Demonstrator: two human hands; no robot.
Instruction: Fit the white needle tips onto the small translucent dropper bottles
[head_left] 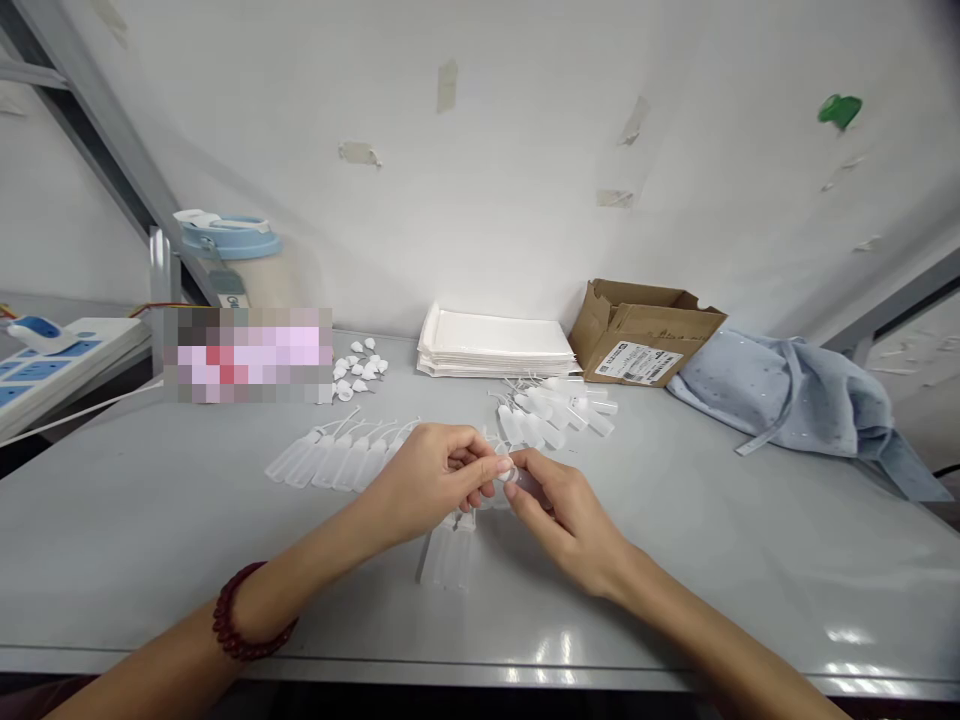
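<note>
Both hands meet above the middle of the table. My right hand [577, 515] is closed on a small translucent plastic bottle [531, 487], mostly hidden by its fingers. At the bottle's end, my left hand [435, 475] pinches a small white cap [505, 466] between thumb and fingers. Just below the hands lie a few flat translucent bottles [448, 557]. Left of them, a row of similar bottles [334, 460] with thin tails extends partly behind my left hand. A looser pile of these bottles [551, 412] lies beyond my right hand.
Several white cone-shaped caps [360, 370] lie at the back left. Behind the hands sit a stack of white padded envelopes [495, 342] and an open cardboard box [645, 335]. A blue cloth [795, 395] lies at right; a lidded cup [240, 260] and power strip [67, 360] are at left.
</note>
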